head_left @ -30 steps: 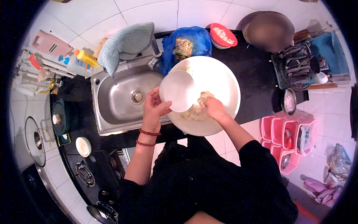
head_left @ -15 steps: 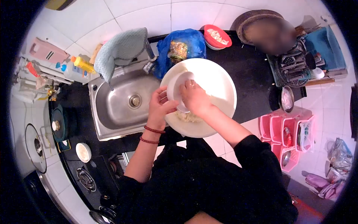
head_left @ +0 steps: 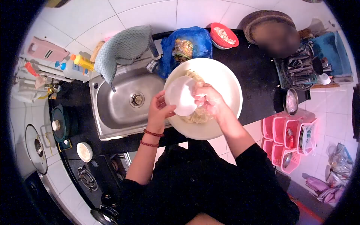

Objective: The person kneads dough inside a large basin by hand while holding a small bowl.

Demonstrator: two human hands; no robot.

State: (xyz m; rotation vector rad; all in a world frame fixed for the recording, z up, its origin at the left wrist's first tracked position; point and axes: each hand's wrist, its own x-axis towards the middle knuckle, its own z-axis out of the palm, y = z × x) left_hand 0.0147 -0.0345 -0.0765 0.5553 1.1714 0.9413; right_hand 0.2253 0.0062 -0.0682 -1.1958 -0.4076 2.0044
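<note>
A small white bowl (head_left: 180, 95) is held tilted over a large white basin (head_left: 229, 80). My left hand (head_left: 160, 107) grips its left side, thumb on the near edge. At the opposite rim is my right hand (head_left: 210, 99), its fingers curled together and wet-looking; whether they pinch the rim or bits of food cannot be made out. Pale, cream-coloured pieces of food (head_left: 198, 115) lie in the basin, showing below and above the small bowl, which hides the part between.
Left of the basin is a steel sink (head_left: 112, 116). Behind stand a blue plastic bag (head_left: 204, 41) with food scraps and a red bowl (head_left: 215, 37) of pale pieces. A utensil rack (head_left: 300, 71) is at right; a white bowl (head_left: 84, 152) sits near the stove (head_left: 87, 178).
My right hand has drawn back from inside the small bowl to its right rim. The bowl has turned in my left hand, and more pale food shows in the basin.
</note>
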